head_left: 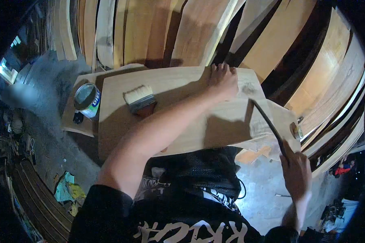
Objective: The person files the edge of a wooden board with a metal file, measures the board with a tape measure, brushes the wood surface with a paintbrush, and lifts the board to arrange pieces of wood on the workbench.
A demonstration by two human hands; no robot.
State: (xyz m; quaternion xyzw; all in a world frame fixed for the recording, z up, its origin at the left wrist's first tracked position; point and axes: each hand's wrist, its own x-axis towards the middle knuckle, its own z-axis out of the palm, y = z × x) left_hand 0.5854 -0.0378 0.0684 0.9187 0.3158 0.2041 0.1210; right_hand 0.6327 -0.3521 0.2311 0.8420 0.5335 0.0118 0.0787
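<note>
My left hand [224, 81] rests at the far edge of a pale wooden board [178, 129], its fingers bent over that edge. In my right hand [297, 172] is a long, thin dark tool [268, 121], gripped at its near end. The tool's far tip is at the right part of the board, near a rough greyish patch [249, 88]. A wide brush [140, 98] with pale bristles lies on the board, left of my left forearm. What the fingertips of my left hand press on is hard to see.
An open can [87, 99] stands left of the board, with a small dark object [78, 117] beside it. A small round container [298, 133] sits at the right. Tall planks [150, 32] lean behind. Scraps [69, 188] lie on the floor. A person in red [344, 168] is far right.
</note>
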